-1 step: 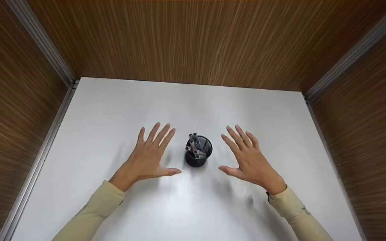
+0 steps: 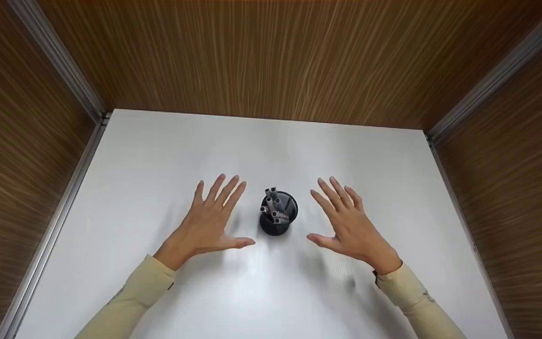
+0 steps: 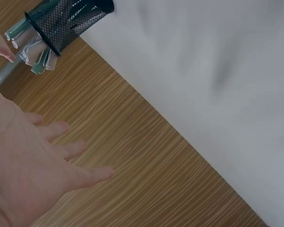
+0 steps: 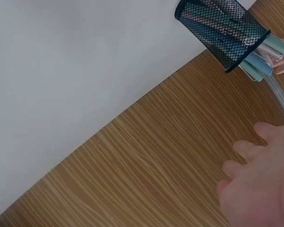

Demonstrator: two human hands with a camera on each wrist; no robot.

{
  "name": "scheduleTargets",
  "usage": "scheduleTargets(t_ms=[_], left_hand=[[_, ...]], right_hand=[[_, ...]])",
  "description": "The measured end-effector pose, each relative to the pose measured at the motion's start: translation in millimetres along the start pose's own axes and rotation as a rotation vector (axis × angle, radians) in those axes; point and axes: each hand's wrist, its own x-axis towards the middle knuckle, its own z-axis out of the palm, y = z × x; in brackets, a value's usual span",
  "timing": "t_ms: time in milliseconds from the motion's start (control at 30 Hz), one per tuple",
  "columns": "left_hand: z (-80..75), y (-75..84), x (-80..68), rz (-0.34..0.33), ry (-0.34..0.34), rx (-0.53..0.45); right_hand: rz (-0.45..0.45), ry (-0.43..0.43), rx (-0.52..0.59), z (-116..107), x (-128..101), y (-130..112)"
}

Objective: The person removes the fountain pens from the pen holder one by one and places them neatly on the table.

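I've got my left hand [image 2: 210, 221] and right hand [image 2: 348, 225] spread flat, fingers straight, either side of the black mesh pen cup [image 2: 278, 214] mid-worktop [image 2: 158, 150], near but not touching. Pens [image 2: 273, 205] all inside; nothing grasped yet, work looks unstarted.

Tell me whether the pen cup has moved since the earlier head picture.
No. The pen cup stands at the same spot on the white table, midway between the left hand and right hand, neither touching it.
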Motion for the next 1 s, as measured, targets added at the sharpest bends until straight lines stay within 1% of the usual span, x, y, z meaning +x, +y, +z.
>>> scheduleTargets(t_ms=[100,200,267,333,367,467,567,667,767,900,1000], left_hand=[[5.1,2.4,0.9,-0.021,0.004,-0.102],[16.2,9.2,3.3,-0.078,-0.003,-0.313],[25.0,14.6,7.9,-0.115,-0.020,-0.453],[34.6,20.0,13.1,-0.163,-0.052,-0.598],[39.8,22.1,16.2,-0.180,-0.066,-0.663],[52.9,27.6,26.9,-0.217,-0.096,-0.812],[63.5,31.7,38.6,-0.222,-0.086,-0.902],[70.6,34.9,50.0,-0.214,-0.052,-0.980],[74.8,36.0,57.6,-0.209,-0.014,-1.033],[77.3,35.4,59.4,-0.214,0.029,-1.066],[78.1,34.6,56.1,-0.223,0.042,-1.067]], right_hand=[[-0.014,0.059,0.092,4,5,0],[-0.029,0.159,0.284,15,16,-2],[-0.029,0.205,0.405,23,26,-4],[-0.021,0.229,0.500,31,35,-6],[-0.019,0.232,0.528,36,40,-7],[-0.019,0.220,0.561,46,50,-8],[-0.017,0.204,0.542,52,55,-9],[-0.008,0.192,0.518,54,56,-8],[0.000,0.182,0.498,56,57,-7],[0.004,0.199,0.509,60,57,-8],[0.005,0.241,0.563,60,56,-12]])
